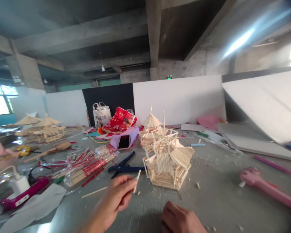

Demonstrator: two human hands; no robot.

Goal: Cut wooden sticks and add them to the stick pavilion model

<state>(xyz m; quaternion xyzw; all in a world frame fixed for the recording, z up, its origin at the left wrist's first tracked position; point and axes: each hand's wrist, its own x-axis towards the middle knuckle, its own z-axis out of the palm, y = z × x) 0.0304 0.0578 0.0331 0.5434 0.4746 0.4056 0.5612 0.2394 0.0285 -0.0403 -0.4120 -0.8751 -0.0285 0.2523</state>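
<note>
The left hand (116, 194) pinches a short wooden stick (137, 181) just in front of the little stick house (168, 165) on the table (220, 194). The right hand (179, 220) rests curled, holding nothing, near blue pliers (123, 166)

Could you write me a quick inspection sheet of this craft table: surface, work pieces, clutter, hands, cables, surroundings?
Surface: grey table, strewn with wood chips.
Job's things: short stick; stick-built pavilion model.
Clutter: blue pliers, wrapped chopstick bundle, pink glue gun, phone.
Hands: left hand pinches the stick; right hand rests on the table, holding nothing.
Cables: black cord at left.
Surroundings: white partition boards, concrete ceiling.
</note>
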